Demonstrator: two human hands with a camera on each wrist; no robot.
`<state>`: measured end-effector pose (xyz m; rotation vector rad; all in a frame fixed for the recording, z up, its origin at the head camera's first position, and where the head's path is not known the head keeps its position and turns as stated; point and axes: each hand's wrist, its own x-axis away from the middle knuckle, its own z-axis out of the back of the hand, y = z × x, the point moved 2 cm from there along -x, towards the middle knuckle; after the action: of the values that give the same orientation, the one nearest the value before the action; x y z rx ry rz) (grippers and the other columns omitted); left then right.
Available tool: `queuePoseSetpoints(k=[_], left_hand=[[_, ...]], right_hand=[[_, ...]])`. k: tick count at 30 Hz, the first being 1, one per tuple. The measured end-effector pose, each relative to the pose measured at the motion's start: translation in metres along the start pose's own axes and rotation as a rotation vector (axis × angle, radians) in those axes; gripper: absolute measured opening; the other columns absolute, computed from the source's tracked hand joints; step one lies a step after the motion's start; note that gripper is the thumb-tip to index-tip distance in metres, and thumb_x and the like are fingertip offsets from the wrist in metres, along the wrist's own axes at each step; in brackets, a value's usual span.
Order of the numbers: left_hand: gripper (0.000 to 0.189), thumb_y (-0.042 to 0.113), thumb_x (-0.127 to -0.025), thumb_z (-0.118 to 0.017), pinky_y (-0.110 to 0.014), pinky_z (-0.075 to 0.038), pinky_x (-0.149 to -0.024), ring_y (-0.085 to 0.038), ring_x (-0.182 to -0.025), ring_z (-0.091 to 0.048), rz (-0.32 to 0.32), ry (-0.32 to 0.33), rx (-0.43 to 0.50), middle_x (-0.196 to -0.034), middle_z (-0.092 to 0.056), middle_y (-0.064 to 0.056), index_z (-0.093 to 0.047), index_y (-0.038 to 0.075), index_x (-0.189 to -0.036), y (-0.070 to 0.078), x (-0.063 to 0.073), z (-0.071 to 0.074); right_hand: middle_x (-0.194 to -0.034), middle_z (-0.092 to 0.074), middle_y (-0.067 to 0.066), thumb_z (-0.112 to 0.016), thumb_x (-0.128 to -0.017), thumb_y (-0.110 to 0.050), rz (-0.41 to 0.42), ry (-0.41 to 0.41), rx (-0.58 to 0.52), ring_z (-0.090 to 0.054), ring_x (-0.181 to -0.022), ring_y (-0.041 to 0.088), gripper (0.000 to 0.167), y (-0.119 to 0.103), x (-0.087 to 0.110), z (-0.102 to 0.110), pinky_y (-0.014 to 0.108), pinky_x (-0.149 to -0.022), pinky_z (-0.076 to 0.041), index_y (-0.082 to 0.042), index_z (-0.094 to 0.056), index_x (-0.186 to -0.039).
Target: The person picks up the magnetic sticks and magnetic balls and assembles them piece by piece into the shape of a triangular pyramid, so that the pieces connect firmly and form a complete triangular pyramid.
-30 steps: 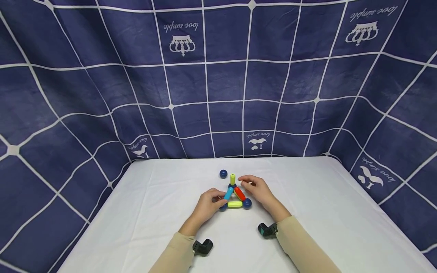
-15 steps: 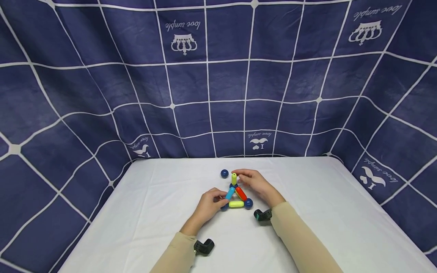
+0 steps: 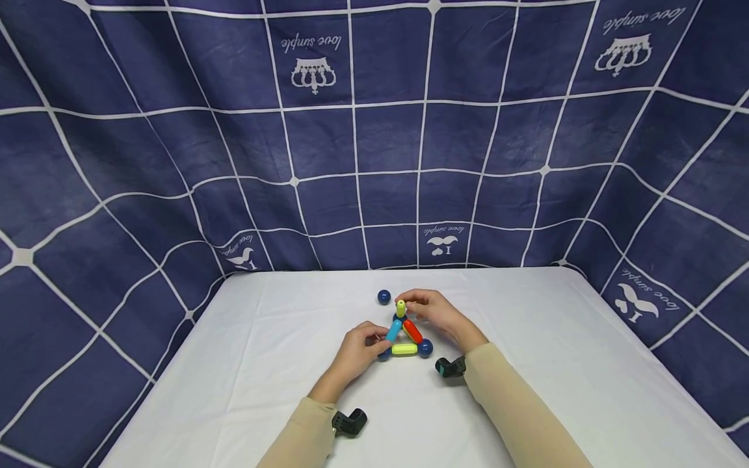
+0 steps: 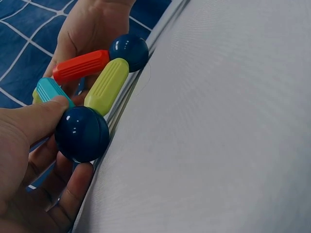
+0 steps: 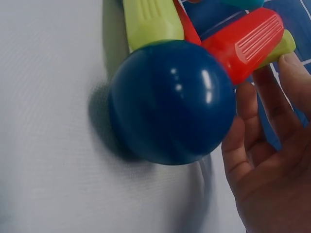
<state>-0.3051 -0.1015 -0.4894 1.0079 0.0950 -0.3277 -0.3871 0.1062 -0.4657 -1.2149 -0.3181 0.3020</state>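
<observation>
A magnetic-stick triangle lies on the white table, with a turquoise stick (image 3: pixel 394 331), a red stick (image 3: pixel 412 331) and a yellow-green stick (image 3: pixel 404 350) between blue balls. My left hand (image 3: pixel 354 351) grips its left side; in the left wrist view the thumb presses the turquoise stick beside the near-left blue ball (image 4: pixel 82 134). A second yellow-green stick (image 3: pixel 400 309) rises from the far corner, tilted toward me. My right hand (image 3: pixel 439 312) pinches this stick, its thumb against it in the right wrist view. The near-right blue ball (image 5: pixel 172 102) sits untouched.
One loose blue ball (image 3: pixel 383 297) lies just beyond the triangle's far corner. A dark blue checked curtain (image 3: pixel 386 143) surrounds the table's back and sides. Black wrist cameras jut inward from both forearms, low over the white tablecloth (image 3: pixel 263 364).
My right hand has moved left to the raised yellow-green stick and taken hold of it. That stick has tipped from upright toward me. The left hand keeps its grip.
</observation>
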Motion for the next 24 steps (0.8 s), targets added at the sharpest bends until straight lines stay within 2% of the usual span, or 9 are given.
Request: queuePoseSetpoints(k=[10,20,24], left_hand=[[0.018,0.016,-0.089,-0.076,-0.019,-0.047,-0.072,-0.009,-0.082,-0.055,0.009,-0.003,0.011,-0.092,-0.064,0.002,-0.075,0.013,-0.107,-0.001,-0.001,-0.001],[0.017,0.017,-0.089,-0.076,-0.019,-0.048,-0.071,-0.009,-0.082,-0.056,0.006,0.0,0.016,-0.091,-0.064,0.001,-0.075,0.013,-0.106,-0.001,-0.001,-0.001],[0.017,0.017,-0.089,-0.076,-0.02,-0.048,-0.071,-0.009,-0.082,-0.055,0.008,0.0,0.019,-0.091,-0.063,0.001,-0.076,0.012,-0.105,0.0,0.0,-0.001]], right_hand=[[-0.112,-0.069,0.003,-0.059,-0.1,-0.016,0.044,-0.024,0.035,-0.056,-0.096,0.024,0.02,0.002,0.008,-0.001,0.031,-0.079,-0.045,-0.018,-0.069,-0.117],[-0.118,-0.069,0.005,-0.057,-0.1,-0.009,0.138,-0.073,0.044,-0.059,-0.103,0.02,0.022,0.004,0.014,-0.003,0.032,-0.091,-0.047,-0.014,-0.069,-0.117],[-0.119,-0.069,0.007,-0.057,-0.1,-0.008,0.161,-0.082,0.042,-0.06,-0.103,0.019,0.022,0.004,0.016,-0.003,0.031,-0.092,-0.047,-0.011,-0.069,-0.118]])
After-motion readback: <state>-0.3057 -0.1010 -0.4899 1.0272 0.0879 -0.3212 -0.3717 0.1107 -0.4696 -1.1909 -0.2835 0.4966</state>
